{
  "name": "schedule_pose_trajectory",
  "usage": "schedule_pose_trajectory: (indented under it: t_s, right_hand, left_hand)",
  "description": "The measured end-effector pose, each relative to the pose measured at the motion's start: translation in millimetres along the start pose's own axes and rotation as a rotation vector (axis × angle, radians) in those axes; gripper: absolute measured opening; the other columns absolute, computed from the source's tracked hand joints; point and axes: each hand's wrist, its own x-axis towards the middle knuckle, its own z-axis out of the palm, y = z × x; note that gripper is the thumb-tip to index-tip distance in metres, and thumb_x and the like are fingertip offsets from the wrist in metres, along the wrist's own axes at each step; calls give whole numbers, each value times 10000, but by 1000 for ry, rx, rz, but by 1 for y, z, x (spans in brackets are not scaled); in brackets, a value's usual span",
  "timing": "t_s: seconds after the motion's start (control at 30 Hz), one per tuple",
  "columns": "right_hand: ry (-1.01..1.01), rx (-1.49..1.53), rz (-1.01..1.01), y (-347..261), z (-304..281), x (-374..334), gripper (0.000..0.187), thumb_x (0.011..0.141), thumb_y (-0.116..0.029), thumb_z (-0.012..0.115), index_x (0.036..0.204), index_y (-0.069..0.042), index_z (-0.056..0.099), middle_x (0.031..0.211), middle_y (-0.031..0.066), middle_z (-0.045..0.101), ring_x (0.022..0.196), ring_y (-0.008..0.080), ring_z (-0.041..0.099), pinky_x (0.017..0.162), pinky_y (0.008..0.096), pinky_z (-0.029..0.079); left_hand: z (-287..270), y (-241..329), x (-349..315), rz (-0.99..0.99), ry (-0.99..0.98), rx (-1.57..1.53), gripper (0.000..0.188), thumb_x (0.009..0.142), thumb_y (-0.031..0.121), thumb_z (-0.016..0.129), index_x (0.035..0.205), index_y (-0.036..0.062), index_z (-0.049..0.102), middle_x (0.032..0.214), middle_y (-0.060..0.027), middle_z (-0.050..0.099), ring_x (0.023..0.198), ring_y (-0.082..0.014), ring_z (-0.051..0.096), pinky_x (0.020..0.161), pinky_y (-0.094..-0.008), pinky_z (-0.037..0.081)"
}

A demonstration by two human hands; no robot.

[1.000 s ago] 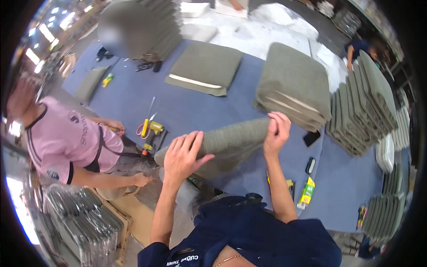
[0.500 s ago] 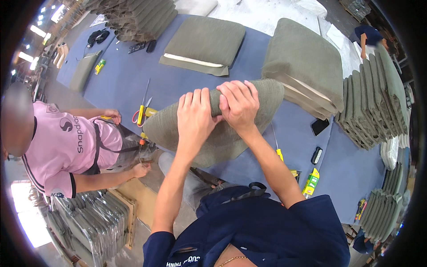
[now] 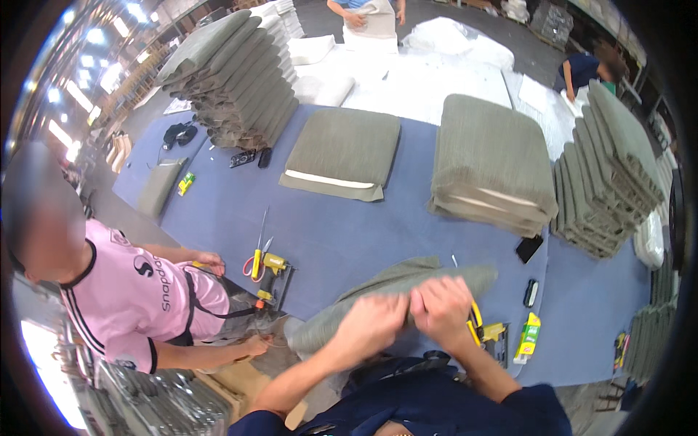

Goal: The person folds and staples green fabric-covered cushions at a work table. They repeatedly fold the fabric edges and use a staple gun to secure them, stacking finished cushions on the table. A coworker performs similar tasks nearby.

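Close to my body, at the near edge of the table, I grip a grey-green fabric cushion [image 3: 331, 320] that is tilted and bent. My left hand [image 3: 372, 323] is closed on its near edge, with the fingers curled. Beside it, almost touching, my right hand [image 3: 445, 301] is also closed on that edge. Both hands are slightly blurred, and what the fingertips pinch is hidden. Next to my right forearm lie a yellow-handled tool [image 3: 475, 323] and a yellow staple gun [image 3: 496, 341].
Covered cushions lie flat ahead [image 3: 345, 149] and in a pile [image 3: 494, 152]; taller stacks stand left [image 3: 240, 80] and right [image 3: 611, 174]. Another staple gun [image 3: 273, 276] and scissors [image 3: 249, 269] lie near a person in pink [image 3: 167, 291]. A phone [image 3: 529, 249] lies right.
My hands have drawn the cushion down toward my body and tilted it. The view has risen, showing more of the far table and another person there. The left staple gun is now uncovered.
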Motion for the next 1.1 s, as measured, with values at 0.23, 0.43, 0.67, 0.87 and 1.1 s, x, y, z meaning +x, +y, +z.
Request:
schedule_pose_trajectory:
  t_s: [0.23, 0.43, 0.67, 0.87, 1.1]
  right_hand:
    - [-909, 315, -21, -9, -33, -18, 290, 914, -267, 648, 731, -44, 681, 729, 150, 668, 684, 378, 662, 621, 504, 512]
    - [-1398, 705, -178, -20, 16, -26, 327, 958, -280, 572, 839, 14, 653, 719, 216, 653, 640, 377, 642, 655, 509, 533]
    - [-1043, 216, -193, 77, 197, -81, 429, 929, -362, 691, 1271, -110, 628, 1194, 166, 680, 1103, 376, 666, 920, 511, 532]
    - [-744, -130, -91, 99, 273, -126, 445, 929, -430, 711, 1240, -126, 617, 1233, 181, 632, 1060, 347, 644, 927, 557, 494]
    - [-676, 163, 92, 131, 272, -128, 269, 999, -346, 635, 1045, -83, 604, 945, 170, 695, 1017, 391, 636, 848, 527, 493]
  left_hand:
    - [63, 62, -94, 92, 94, 367, 339, 852, 141, 626, 1141, -35, 645, 1154, -159, 717, 1085, -267, 718, 978, -362, 564]
    - [58, 61, -150, 55, 117, 149, 351, 870, 142, 608, 1185, -11, 624, 1185, -119, 716, 1166, -256, 695, 1030, -350, 542]
    - [79, 75, -162, -2, 23, 81, 500, 869, 159, 643, 1344, 13, 588, 1401, -122, 646, 1288, -277, 629, 1102, -382, 505]
    - [73, 94, -171, -130, -47, 10, 615, 854, 158, 679, 1437, 31, 535, 1496, -102, 584, 1351, -308, 574, 1140, -400, 467]
    - [60, 91, -129, -81, -209, 88, 626, 853, 143, 689, 1448, 42, 523, 1513, -85, 569, 1354, -314, 567, 1148, -384, 458]
